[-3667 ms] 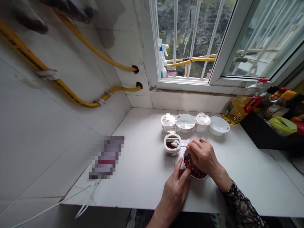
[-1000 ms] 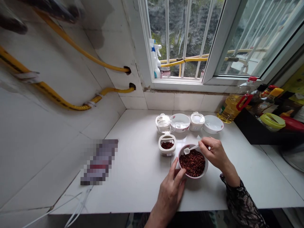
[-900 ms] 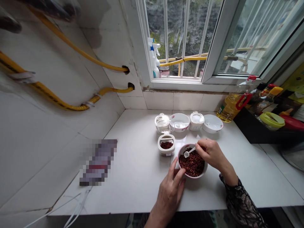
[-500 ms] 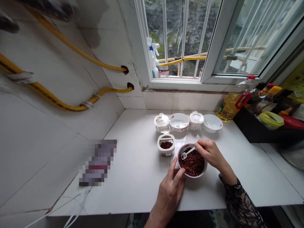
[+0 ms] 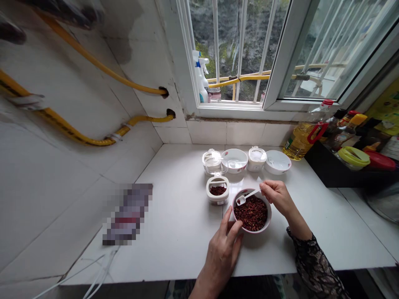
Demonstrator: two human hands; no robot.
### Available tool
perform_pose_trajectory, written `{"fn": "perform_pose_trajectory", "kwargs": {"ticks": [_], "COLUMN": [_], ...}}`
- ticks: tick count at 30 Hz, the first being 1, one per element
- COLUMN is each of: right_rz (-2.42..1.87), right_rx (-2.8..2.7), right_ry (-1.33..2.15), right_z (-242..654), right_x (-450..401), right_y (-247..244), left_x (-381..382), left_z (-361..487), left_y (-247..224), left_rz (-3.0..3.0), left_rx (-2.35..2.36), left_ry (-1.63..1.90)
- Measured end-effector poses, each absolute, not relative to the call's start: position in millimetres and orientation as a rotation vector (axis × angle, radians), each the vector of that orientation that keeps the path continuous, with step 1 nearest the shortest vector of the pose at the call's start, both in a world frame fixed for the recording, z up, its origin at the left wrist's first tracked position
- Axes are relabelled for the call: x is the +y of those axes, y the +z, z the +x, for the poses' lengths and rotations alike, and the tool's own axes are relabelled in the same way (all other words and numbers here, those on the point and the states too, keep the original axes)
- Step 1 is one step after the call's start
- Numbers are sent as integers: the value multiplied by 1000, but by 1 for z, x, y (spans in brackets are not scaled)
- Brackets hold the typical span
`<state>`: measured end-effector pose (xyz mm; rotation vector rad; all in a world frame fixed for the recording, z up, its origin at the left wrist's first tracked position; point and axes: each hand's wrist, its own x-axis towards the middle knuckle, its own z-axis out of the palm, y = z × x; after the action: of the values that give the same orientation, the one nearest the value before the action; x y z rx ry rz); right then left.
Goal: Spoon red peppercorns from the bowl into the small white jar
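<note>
A white bowl [image 5: 269,220] full of dark red dried peppercorns [image 5: 252,214] stands on the counter. My left hand [image 5: 222,245] steadies its left side, with fingers and thumb against the rim. Between the fingertips of my right hand [image 5: 277,195] is the handle of a small white spoon [image 5: 241,201]. The spoon's scoop is over the left part of the bowl and holds a few dark grains. Just left of the bowl sits a small seasoning jar [image 5: 217,197] with its lid up and similar peppercorns inside.
Behind stand a clear-lidded jar [image 5: 213,162], a white bowl [image 5: 234,165], another jar [image 5: 256,160] with white contents and a second white bowl [image 5: 278,167]. An oil bottle [image 5: 297,139] and a black box [image 5: 327,168] of condiments are at right. A blurred object [image 5: 129,216] lies left.
My right hand has shifted slightly right and up, with its grip nearer the handle's end. The spoon's scoop has risen a little toward the bowl's upper left rim. My left hand stays put.
</note>
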<state>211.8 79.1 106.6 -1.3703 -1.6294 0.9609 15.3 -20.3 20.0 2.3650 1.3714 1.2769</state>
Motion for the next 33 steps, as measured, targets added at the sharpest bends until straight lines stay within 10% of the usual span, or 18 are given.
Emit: {"fn": "perform_pose_trajectory", "kwargs": {"ticks": [9, 20, 33], "right_rz": [-1288, -894, -1269], "right_rx": [-1578, -2160, -2131], "right_ry": [810, -201, 343], "right_z": [196, 155, 208], "right_x": [81, 66, 77], "right_y": [114, 110, 111], "left_x": [-20, -20, -20], "left_z": [15, 15, 16], "left_y": [18, 14, 17], "left_rz": [2362, 2333, 2368], "left_rx": [1354, 1326, 1372], "left_ry": [1299, 1330, 1304]}}
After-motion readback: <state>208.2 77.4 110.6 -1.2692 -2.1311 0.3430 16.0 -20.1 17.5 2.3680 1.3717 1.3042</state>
